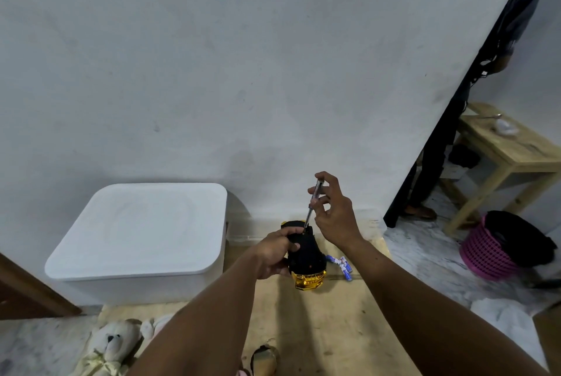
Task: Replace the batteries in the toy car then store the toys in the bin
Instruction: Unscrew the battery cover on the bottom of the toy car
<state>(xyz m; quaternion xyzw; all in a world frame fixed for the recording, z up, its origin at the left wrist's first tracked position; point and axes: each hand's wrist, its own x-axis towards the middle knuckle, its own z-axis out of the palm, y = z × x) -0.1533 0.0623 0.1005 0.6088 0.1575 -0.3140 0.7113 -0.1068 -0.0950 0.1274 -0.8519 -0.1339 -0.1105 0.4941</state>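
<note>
The left hand [274,251] grips the car [305,254] from its left side, fingers curled over the black underside, which faces up; the gold body shows only at the near end and as a sliver at the far end. Whether the car rests on the board [318,330] or is held just above it cannot be told. The right hand [332,211] pinches the screwdriver [314,202] near the top of its clear handle between thumb and first fingers, the other fingers loosely spread. The shaft slants down to the far part of the underside, and its tip is lost against the black plastic, so no screw or battery cover can be made out. Just right of the car lie the batteries [343,266] (blue and white, partly hidden behind the car, their number unclear). The white bin [142,242] stands to the left against the wall [243,72], lid on, its contents unseen. At the lower left a pale bear [110,345] lies cut off by the frame edge, and a second soft toy beside it is mostly hidden by the left forearm. Far right, a pink basket [485,260] holds something dark and shapeless, near a wooden table [510,151].
</note>
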